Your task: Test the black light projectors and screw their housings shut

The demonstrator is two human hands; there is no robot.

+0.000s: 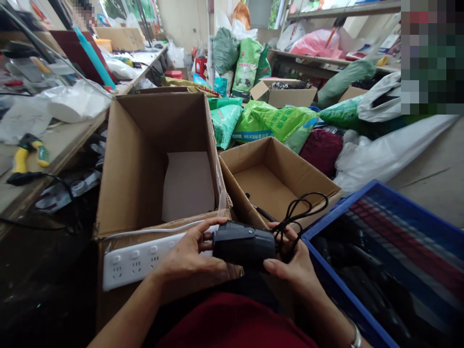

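Note:
Level between my two hands is a black plastic device (244, 243), with a small screw on its top face and a coiled black cord (295, 215) at its right end. I cannot make out its exact kind. My left hand (188, 253) grips the left end, thumb in front and fingers behind. At the right end, my right hand (290, 261) holds the device beside the cord loops. A white power strip (134, 263) lies just behind my left hand, fixed along a cardboard box's front.
A tall open carton (130, 169) stands ahead, a flat sheet inside. Right of it is a smaller open box (261, 181) with a black cable. A blue crate (326, 270) holds several dark parts. Yellow-green tool (25, 157) lies on the left bench. Green bags (270, 118) are piled behind.

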